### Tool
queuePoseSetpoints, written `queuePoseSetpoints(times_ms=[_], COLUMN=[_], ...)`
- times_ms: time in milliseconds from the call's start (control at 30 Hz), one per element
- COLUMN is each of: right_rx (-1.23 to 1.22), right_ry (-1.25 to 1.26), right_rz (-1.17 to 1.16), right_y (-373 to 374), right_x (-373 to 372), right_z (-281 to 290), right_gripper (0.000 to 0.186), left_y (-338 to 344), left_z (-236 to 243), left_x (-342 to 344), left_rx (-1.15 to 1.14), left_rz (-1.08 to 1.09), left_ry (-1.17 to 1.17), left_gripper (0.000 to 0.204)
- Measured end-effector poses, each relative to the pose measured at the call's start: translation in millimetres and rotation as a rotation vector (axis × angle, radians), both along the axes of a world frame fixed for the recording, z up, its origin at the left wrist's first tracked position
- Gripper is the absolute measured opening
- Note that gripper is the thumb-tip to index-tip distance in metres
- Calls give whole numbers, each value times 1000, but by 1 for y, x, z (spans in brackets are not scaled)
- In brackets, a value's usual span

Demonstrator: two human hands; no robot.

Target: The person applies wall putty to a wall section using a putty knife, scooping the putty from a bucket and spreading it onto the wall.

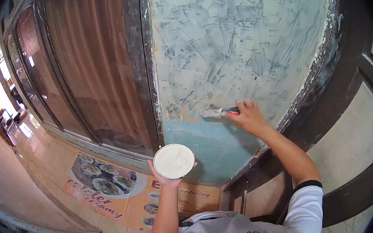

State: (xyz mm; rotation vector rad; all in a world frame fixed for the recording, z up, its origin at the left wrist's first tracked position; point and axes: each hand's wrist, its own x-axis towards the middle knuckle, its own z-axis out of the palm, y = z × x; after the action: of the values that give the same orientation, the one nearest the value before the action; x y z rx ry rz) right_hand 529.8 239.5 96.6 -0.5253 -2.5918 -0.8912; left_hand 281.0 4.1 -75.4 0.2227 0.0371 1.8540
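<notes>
Upper wall [238,43] coated with streaky pale paste, lower blue patch [200,140] mostly bare; right hand [248,117] grips scraper [212,113], left hand [165,179] grasps bowl [160,175] of white filler [173,160].

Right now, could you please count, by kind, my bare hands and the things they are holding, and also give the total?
Hands: 2 (left hand and right hand)
Round container of white paste: 1, in the left hand
Flat-bladed scraper: 1, in the right hand
Total: 4
</notes>
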Motion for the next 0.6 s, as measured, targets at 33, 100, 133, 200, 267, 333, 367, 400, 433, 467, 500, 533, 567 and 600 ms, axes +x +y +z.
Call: queuePoseSetpoints(times_ms=[33,100,133,200,267,333,367,400,433,467,500,533,567,600], right_rx=[30,83,85,-29,-13,71,100,99,45,-10,-33,-34,-33,-36], right_ry=[13,26,28,41,55,111,69,67,82,97,54,57,43,28], right_rz=[30,25,22,-73,-113,-114,-157,-157,-104,-53,-69,-73,-56,-33], right_y=[7,16,22,17,15,13,5,3,3,2,-3,-1,6,7], right_x=[-8,-17,-11,-1,18,37,44,45,42,38,28,19,11,3], right_z=[-13,-19,-16,4,12,14,16,9,-1,-10,-16,-26,-38,-43], right_gripper=[47,48,48,49,53,53,53,53,52,52,51,51,50,49], left_y=[1,1,2,-3,-9,-13,-13,-13,-13,-14,-13,-12,-9,-9], left_z=[-4,-2,0,0,3,6,7,6,5,3,1,-1,-2,-1], left_x=[0,1,1,-2,-2,-2,-2,-3,-3,-3,-3,-1,0,0], left_rx=[-18,12,40,3,44,34,32,31,40,47,47,25,6,5], left_rz=[15,10,5,-12,-15,-17,-17,-17,-27,-39,-44,-23,-3,-3], left_ry=[-26,-6,13,-89,-129,-139,-144,-146,-143,-140,-138,-118,-97,-94], left_gripper=[100,100,99,97,98,98,97,97,96,96,96,96,96,96])
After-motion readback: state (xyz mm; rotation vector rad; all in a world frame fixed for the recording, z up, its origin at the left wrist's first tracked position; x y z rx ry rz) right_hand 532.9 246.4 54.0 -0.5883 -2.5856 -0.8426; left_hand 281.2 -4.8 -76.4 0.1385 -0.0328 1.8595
